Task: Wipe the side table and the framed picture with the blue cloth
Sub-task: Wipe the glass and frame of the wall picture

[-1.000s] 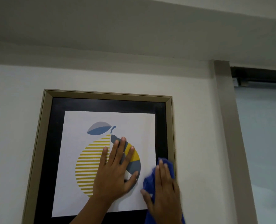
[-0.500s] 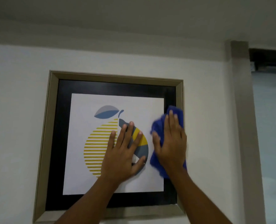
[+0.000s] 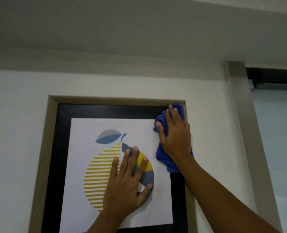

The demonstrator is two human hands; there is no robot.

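The framed picture (image 3: 48,148) hangs on a white wall; it has a beige frame, a black mat and a print of a striped yellow fruit with a blue leaf. My left hand (image 3: 127,182) lies flat on the glass over the fruit, fingers spread, holding nothing. My right hand (image 3: 174,133) presses the blue cloth (image 3: 164,157) against the picture's upper right corner, palm flat on the bunched cloth, which reaches the frame's inner edge. The side table is out of view.
A beige pillar (image 3: 245,123) stands right of the picture, with a pale blue panel (image 3: 277,148) and a dark track (image 3: 273,76) beyond it. The ceiling (image 3: 139,31) is close above the frame.
My right hand has slid the blue cloth up the picture's right side, from near the bottom to the upper right corner. My left hand has stayed flat on the fruit print.
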